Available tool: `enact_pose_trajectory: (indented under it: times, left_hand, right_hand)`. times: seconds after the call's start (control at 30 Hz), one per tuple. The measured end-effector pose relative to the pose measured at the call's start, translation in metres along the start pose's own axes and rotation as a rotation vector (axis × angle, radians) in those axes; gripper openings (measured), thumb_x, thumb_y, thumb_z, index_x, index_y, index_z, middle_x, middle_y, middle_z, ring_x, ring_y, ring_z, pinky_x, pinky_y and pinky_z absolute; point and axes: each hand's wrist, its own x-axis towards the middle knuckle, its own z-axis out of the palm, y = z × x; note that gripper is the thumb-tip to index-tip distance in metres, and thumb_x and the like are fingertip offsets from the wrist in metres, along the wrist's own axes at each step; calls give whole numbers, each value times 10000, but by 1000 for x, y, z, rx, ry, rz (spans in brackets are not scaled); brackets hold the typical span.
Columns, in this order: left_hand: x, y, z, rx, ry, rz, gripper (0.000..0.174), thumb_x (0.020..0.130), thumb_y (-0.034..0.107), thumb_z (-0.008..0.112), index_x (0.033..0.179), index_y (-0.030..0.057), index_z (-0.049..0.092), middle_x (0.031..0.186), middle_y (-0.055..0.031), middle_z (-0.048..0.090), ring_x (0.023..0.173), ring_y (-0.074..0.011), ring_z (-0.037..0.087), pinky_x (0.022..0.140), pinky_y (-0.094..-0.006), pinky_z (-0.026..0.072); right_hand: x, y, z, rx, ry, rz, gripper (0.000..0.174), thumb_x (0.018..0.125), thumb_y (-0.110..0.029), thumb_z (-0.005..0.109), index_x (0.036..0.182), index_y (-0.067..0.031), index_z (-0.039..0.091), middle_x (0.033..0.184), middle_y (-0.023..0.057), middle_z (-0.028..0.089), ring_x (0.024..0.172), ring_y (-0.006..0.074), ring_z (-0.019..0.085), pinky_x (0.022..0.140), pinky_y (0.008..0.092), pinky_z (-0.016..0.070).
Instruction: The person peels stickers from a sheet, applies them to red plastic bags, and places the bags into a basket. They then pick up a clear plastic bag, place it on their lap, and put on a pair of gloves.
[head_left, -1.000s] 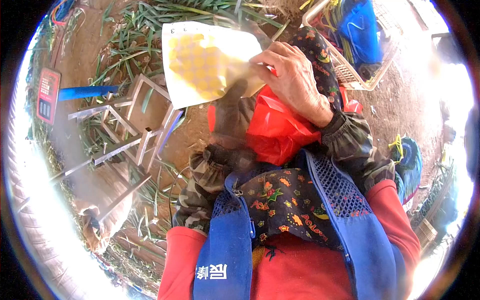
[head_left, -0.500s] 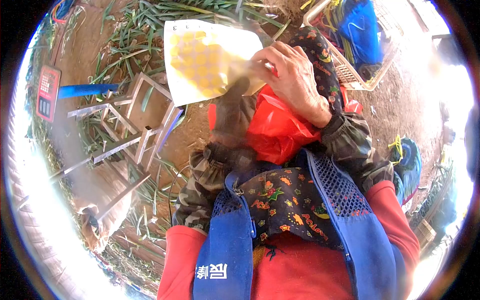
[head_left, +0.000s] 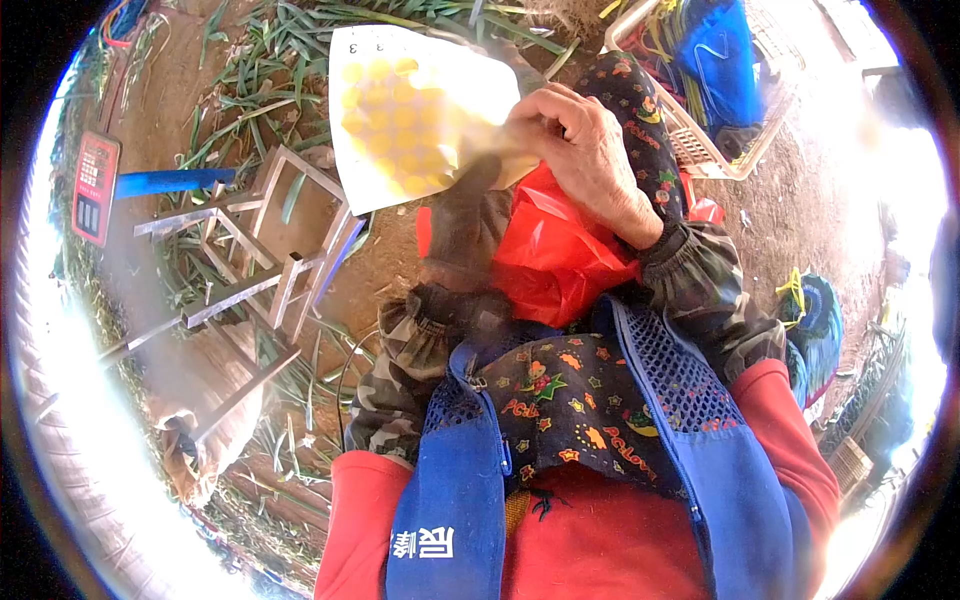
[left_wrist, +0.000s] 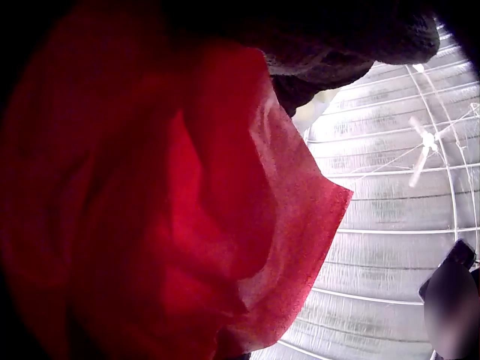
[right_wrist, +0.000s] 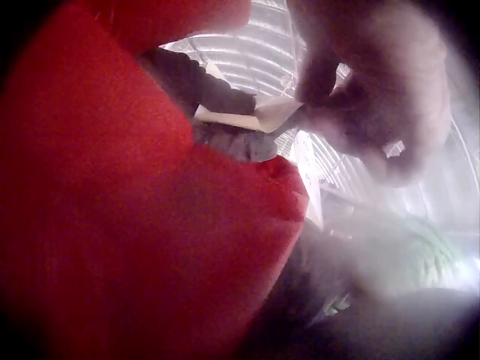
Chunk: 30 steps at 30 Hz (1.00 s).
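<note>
Brown dirt (head_left: 165, 100) strewn with green leaves (head_left: 250, 60) lies beneath the sheet (head_left: 420, 110).

A farm work area under a plastic greenhouse roof (left_wrist: 390, 187): bare dirt floor (head_left: 385, 265) strewn with cut green leaves (head_left: 250, 60), a red weighing scale (head_left: 95, 185), metal stools (head_left: 270, 240) and a plastic crate (head_left: 715, 150)

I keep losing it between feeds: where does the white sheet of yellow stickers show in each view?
Head: the sticker sheet is at upper centre, and the right hand pinches its right edge.
Left wrist: not in it; the red bag fills most of the picture.
Right wrist: only its white edge shows at upper centre, left of the right hand.
Shared landmark: the red bag, seen in all three views.
</note>
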Motion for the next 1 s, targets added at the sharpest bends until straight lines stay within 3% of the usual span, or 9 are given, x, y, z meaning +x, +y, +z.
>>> enact_pose_trajectory:
  times: [0.07, 0.13, 0.2, 0.23, 0.37, 0.5, 0.67, 0.93, 1.0]
  left_hand:
    - [2, 2, -6, -10, -35, -66, 300, 923, 44, 543, 1221, 70, 533, 1171, -80, 593, 1110, -261, 597, 969, -441, 506]
    - [7, -1, -29, 535, -19, 116, 246, 919, 65, 560, 1165, 69, 572, 1180, -102, 595, 1119, -277, 594, 991, -464, 495]
    - [9, -2, -37, 500, -26, 189, 235, 929, 97, 568, 1161, 62, 580, 1182, -110, 606, 1114, -276, 600, 986, -472, 498]
    - [9, 0, -34, 193, -41, 166, 252, 940, 117, 568, 1184, 56, 569, 1180, -108, 617, 1106, -267, 608, 969, -469, 506]
    - [13, 5, -41, -463, -95, 49, 257, 960, 148, 566, 1203, 65, 567, 1190, -96, 632, 1119, -263, 603, 1017, -527, 448]
    - [16, 8, -48, -718, -248, -48, 310, 949, 171, 588, 1239, 60, 575, 1200, -94, 644, 1118, -267, 604, 1060, -482, 406]
    - [17, 8, -57, -767, -235, -4, 296, 919, 173, 622, 1174, 23, 625, 1118, -126, 684, 1073, -274, 616, 1033, -457, 428]
    - [8, 23, -53, -658, -219, 27, 306, 931, 242, 592, 1145, 28, 634, 1144, -121, 682, 1144, -281, 601, 1072, -539, 377]
    - [7, 28, -51, -642, -320, 8, 346, 957, 246, 541, 1231, 41, 589, 1219, -120, 653, 1236, -281, 537, 1126, -605, 208]
  right_hand:
    - [-1, -1, 1, 47, 37, 82, 115, 841, -174, 673, 908, -82, 688, 796, 87, 662, 719, 260, 647, 669, 357, 503]
    - [0, 1, 2, 129, 98, 143, 129, 856, -171, 672, 926, -63, 684, 794, 91, 672, 705, 212, 647, 663, 332, 507]
    - [2, 7, 2, 243, 185, 185, 144, 872, -173, 674, 941, -47, 680, 790, 90, 676, 706, 156, 638, 669, 309, 505]
    - [3, 6, -1, 276, 211, 224, 153, 884, -179, 679, 947, -40, 676, 775, 81, 676, 734, 105, 623, 661, 286, 499]
    - [1, 2, -10, 99, 265, 160, 121, 859, -161, 685, 919, -58, 666, 789, 81, 660, 685, 163, 622, 643, 308, 485]
    - [0, 4, -7, -178, 177, -34, 92, 837, -180, 688, 876, -106, 650, 815, 63, 648, 719, 244, 626, 684, 346, 456]
    - [-7, 4, 7, -343, 79, -253, 102, 838, -189, 663, 848, -113, 596, 813, 37, 627, 799, 248, 616, 721, 387, 437]
    - [-12, 6, 5, -391, 61, -257, 93, 843, -184, 654, 869, -113, 599, 836, 38, 626, 841, 246, 616, 745, 385, 430]
    - [-13, 8, 4, -375, 86, -229, 83, 844, -176, 651, 874, -115, 602, 837, 43, 638, 838, 255, 624, 744, 388, 429]
